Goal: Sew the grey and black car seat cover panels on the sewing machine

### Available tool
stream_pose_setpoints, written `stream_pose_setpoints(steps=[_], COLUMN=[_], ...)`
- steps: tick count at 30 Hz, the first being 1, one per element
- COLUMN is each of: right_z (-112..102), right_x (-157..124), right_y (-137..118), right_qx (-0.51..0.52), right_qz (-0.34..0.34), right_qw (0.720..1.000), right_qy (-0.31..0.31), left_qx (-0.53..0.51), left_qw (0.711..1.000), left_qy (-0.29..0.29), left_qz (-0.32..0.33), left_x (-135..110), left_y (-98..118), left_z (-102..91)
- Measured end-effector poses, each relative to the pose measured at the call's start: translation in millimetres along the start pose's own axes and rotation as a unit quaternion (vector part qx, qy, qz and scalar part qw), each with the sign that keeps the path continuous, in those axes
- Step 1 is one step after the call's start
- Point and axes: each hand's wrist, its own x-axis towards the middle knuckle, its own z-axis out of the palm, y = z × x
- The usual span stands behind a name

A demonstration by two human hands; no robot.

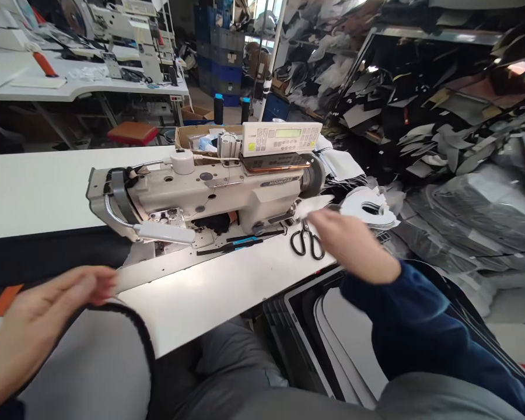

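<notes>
My left hand [55,312] is at the lower left, its thumb and fingers pressed together; I cannot make out what is between them. Just below it is a grey rounded panel [107,356] with black edging. My right hand [347,239], smeared by motion, is beside the black-handled scissors [304,244] on the white table. A white piece [314,205] lies at its fingertips; whether the fingers grip it or the scissors cannot be seen. Between and beyond my hands stands a sewing machine [219,189], its lamp [166,232] near the needle area.
A control panel [282,139] tops the machine. Black and blue strips [240,242] lie along its bed. White ring-shaped pieces [370,207] are stacked at right. Grey panels [345,332] stand below the table edge [227,306]. Bagged materials [476,216] pile up on the right.
</notes>
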Motion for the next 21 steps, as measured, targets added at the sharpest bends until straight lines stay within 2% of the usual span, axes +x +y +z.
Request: stream_pose_setpoints(steps=[1,2,3,4,6,8,9,11,12,13,14,15,17,18,19,21], right_z=[-8.1,-13.5,-16.6,-17.6,-14.6,-4.1,5.1,32.3,49.8,68.4,86.8,103.3,125.5,129.8,129.7,119.1], right_x=[1.5,3.0,3.9,4.1,2.5,2.8,5.4,16.0,22.6,28.9,34.0,37.4,39.3,38.5,37.1,33.5], right_y=[-42.6,-86.0,-128.3,-167.5,-230.0,-265.7,-273.9,-277.4,-275.9,-274.4,-274.2,-276.5,-290.8,-303.1,-318.3,-351.8], right_qx=[0.028,0.060,0.099,0.149,0.230,0.282,0.309,0.385,0.434,0.476,0.511,0.551,0.618,0.642,0.661,0.693], right_qz=[-0.149,-0.290,-0.405,-0.492,-0.588,-0.629,-0.633,-0.589,-0.535,-0.435,-0.353,-0.290,-0.221,-0.210,-0.207,-0.210], right_qw=[0.988,0.954,0.904,0.846,0.751,0.687,0.666,0.666,0.692,0.746,0.775,0.781,0.752,0.729,0.708,0.666], right_qy=[0.030,0.053,0.094,0.142,0.192,0.231,0.245,0.247,0.216,0.167,0.114,0.050,-0.066,-0.108,-0.140,-0.181], left_qx=[-0.041,-0.095,-0.136,-0.163,-0.199,-0.256,-0.295,-0.360,-0.374,-0.367,-0.339,-0.292,-0.159,-0.086,-0.015,0.121], left_qw=[0.996,0.986,0.972,0.959,0.938,0.918,0.908,0.893,0.892,0.896,0.902,0.904,0.891,0.886,0.890,0.916], left_qy=[-0.067,-0.123,-0.164,-0.195,-0.208,-0.170,-0.133,-0.026,0.044,0.121,0.207,0.296,0.425,0.451,0.449,0.378], left_qz=[-0.031,-0.065,-0.096,-0.128,-0.192,-0.249,-0.266,-0.270,-0.252,-0.220,-0.170,-0.105,0.025,0.064,0.080,0.058], left_x=[-11.7,-23.9,-35.6,-45.6,-58.3,-62.2,-63.0,-67.1,-70.9,-75.6,-80.0,-83.2,-81.9,-76.0,-66.3,-37.3], left_y=[8.6,16.8,23.5,28.1,29.5,22.6,17.9,11.1,9.9,10.1,10.7,10.9,6.4,0.7,-7.1,-26.6], left_z=[14.1,29.8,45.6,59.5,75.0,65.3,49.9,1.7,-27.7,-57.9,-87.0,-113.0,-150.3,-159.8,-162.8,-151.0])
